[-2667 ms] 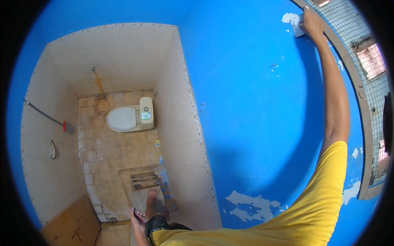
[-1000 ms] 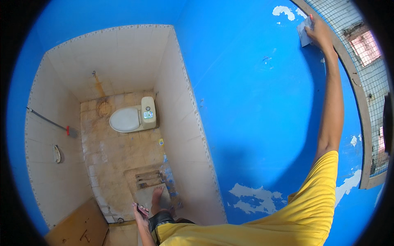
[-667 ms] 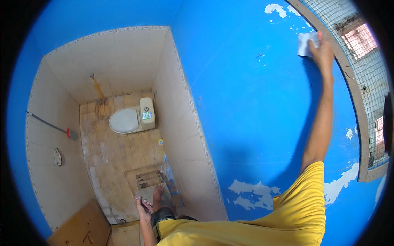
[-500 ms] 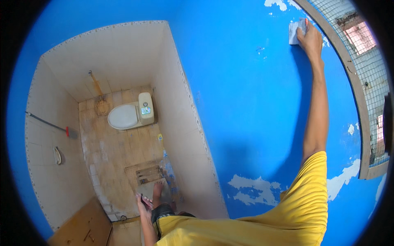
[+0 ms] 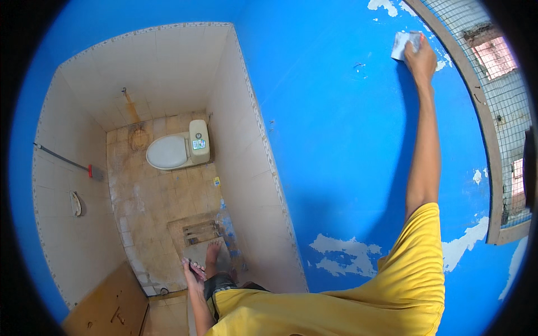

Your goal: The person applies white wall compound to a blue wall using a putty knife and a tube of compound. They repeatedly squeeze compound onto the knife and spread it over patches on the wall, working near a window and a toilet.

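Observation:
My right hand (image 5: 423, 61) is stretched up to the blue wall (image 5: 336, 140), closed round the edge of a flat, pale-grey scraper (image 5: 400, 46) with a bit of red near the fingers. The scraper's broad face lies at or close to the paint, just left of the window frame. Bare whitish patches (image 5: 383, 7) show above it where paint is gone. Low by my body, my left hand (image 5: 195, 274) is closed on a slim dark object (image 5: 196, 269), too small to name.
A wooden-framed window (image 5: 485, 117) with wire mesh borders the wall at the right. Below left lies a tiled stall with a toilet (image 5: 174, 152), a floor drain opening (image 5: 200, 232), a long-handled brush (image 5: 61, 157) on the wall and a brown wooden panel (image 5: 106, 305). More peeled paint (image 5: 347, 255) shows lower down.
My right hand and the scraper have moved slightly down and left on the wall, and the scraper is tilted a little. My left hand still holds the dark object low down.

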The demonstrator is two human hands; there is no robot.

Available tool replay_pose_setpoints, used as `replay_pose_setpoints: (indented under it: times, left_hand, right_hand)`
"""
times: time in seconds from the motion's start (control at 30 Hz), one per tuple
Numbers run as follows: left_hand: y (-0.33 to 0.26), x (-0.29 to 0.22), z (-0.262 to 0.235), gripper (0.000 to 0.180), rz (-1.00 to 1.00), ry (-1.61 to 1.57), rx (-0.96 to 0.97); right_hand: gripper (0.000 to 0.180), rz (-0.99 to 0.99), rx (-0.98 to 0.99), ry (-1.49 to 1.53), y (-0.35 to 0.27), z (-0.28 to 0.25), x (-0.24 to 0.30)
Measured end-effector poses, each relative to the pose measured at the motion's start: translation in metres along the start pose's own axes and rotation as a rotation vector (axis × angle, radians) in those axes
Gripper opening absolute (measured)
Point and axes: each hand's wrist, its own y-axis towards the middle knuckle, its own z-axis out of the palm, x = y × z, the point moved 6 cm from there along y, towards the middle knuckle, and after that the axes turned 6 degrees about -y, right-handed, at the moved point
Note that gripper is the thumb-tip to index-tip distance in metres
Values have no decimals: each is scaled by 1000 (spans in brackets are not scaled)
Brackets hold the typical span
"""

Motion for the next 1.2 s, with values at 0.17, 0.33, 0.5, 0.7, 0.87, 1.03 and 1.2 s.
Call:
replay_pose_setpoints:
  times: [0.17, 0.33, 0.5, 0.7, 0.87, 1.03, 1.2]
  left_hand:
    - [-1, 4, -8, 26, -20, -14, -32]
    - [-2, -1, 12, 25, 0, 31, 21]
    - [-13, -10, 79, 19, 21, 185, 152]
    - [-71, 11, 212, 35, -35, 411, 507]
    - [-104, 46, 257, 48, -152, 426, 677]
    - [-123, 95, 241, 45, -261, 394, 564]
    - [-138, 108, 253, 49, 14, 631, 665]
  right_hand:
    - [39, 133, 3, 162, -35, -42, -27]
    - [45, 171, 39, -24, -17, 18, 6]
    - [31, -9, 201, 264, -77, 55, 92]
    - [16, 81, 714, 744, -358, -6, 206]
    - [15, 879, 1228, 1275, -529, -75, 219]
    - [18, 1425, 1232, 1588, -572, -124, 196]
    - [49, 769, 735, 1030, -529, -178, 144]
